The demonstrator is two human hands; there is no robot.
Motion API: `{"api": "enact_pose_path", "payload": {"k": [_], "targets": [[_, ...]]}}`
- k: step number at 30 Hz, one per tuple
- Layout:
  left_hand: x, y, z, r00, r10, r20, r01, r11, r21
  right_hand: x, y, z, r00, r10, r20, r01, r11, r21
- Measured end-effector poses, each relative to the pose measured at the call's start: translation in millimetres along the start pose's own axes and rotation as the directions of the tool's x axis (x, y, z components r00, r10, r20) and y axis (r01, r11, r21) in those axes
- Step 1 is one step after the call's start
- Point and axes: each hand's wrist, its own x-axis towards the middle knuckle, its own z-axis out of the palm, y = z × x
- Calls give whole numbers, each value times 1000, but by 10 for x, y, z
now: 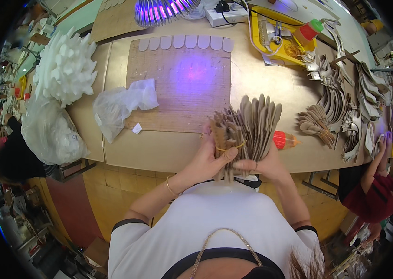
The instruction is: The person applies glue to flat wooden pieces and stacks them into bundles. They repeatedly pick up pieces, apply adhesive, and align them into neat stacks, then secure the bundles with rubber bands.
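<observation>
Close to my chest, at the table's near edge, I hold thin, brown-grey, tongue-shaped pieces in both hands. My left hand [208,160] is closed round a bundle of them [226,128] with a yellowish rubber band about it. My right hand [271,165] grips the lower ends of a fanned bundle [259,123] of longer, rounded pieces. The two bundles touch side by side. Just beyond my right hand lies a bottle with a red label and orange tip [285,140]. What the pieces are made of is unclear.
Ahead lies a cardboard sheet [182,111] with a row of pale rounded pieces [191,42] under a purple-lit lamp [164,11]. Plastic bags [124,104] and spiky white pieces [66,67] sit left. A yellow tray [271,55] and several bundles [318,123] stand right. Co-workers flank the table.
</observation>
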Motion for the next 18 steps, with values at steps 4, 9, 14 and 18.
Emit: {"api": "enact_pose_path", "payload": {"k": [4, 9, 14, 18], "targets": [[96, 51, -4, 1000, 17, -6, -17, 1000, 9, 113, -141, -12, 998, 59, -12, -60, 996, -65], [127, 239, -65, 978, 7, -210, -39, 988, -148, 192, -151, 99, 997, 53, -53, -57, 996, -74], [178, 378, -145, 983, -135, -127, 109, 975, -192, 218, -87, 161, 999, 3, -53, -6, 999, -54], [148, 421, -93, 972, -157, -173, 124, 974, -189, 205, -69, 137, 995, -56, -84, 49, 995, -84]]}}
